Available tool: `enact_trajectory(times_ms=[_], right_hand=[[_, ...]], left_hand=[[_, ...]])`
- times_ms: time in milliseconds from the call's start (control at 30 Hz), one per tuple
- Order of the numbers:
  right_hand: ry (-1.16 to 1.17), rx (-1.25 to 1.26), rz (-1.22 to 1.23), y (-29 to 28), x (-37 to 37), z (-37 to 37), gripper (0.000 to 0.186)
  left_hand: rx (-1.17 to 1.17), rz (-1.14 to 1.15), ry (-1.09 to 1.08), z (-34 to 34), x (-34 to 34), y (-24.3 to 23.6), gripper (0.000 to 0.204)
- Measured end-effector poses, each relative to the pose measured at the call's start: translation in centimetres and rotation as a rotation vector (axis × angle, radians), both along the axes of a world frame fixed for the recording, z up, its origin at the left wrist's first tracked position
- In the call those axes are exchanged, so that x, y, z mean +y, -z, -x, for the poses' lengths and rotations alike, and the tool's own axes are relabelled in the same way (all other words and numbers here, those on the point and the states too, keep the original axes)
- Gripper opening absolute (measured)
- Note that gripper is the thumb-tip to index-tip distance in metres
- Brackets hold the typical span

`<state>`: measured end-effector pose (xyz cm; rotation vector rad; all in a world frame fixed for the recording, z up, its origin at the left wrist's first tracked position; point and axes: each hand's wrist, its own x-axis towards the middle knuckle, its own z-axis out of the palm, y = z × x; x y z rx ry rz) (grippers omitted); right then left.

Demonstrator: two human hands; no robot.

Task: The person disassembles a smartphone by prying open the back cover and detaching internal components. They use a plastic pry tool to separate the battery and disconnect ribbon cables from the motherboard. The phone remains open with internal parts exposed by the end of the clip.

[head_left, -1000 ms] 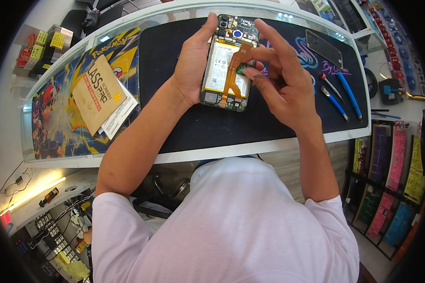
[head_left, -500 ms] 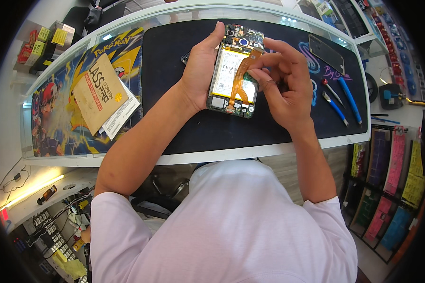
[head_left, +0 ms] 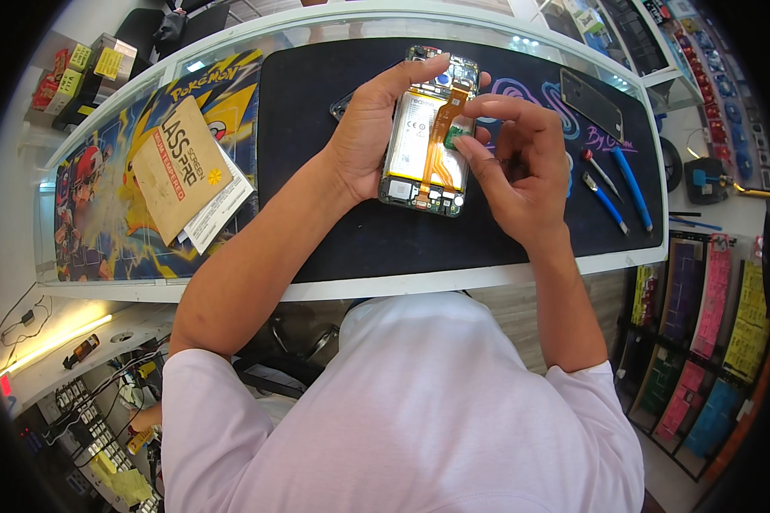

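Left grip (head_left: 364, 132) clasps opened phone (head_left: 414, 141); right grip (head_left: 524, 175) touches green piece (head_left: 453, 136), pinching unclear.

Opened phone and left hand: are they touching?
Touching. The head view shows the left hand gripping the opened phone, its thumb across the upper end.

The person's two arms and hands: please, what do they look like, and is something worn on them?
The left hand and right hand are both ungloved. The forearms are uncovered down to the wrists. The plain whitish shirt has short sleeves, ending near the elbows.
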<state>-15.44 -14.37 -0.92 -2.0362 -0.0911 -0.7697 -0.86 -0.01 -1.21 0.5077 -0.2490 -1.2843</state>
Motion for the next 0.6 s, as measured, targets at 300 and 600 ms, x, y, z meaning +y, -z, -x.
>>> enact_trajectory(times_ms=[300, 600], right_hand=[[-0.02, 0.144, 0.28, -2.6, -1.1, 0.3, 0.04], [-0.177, 0.263, 0.438, -4.4, -2.4, 0.2, 0.038]], left_hand=[[-0.013, 0.008, -0.018, 0.0, 0.0, -0.1, 0.058], [-0.026, -0.022, -0.037, 0.3, 0.0, 0.1, 0.05]])
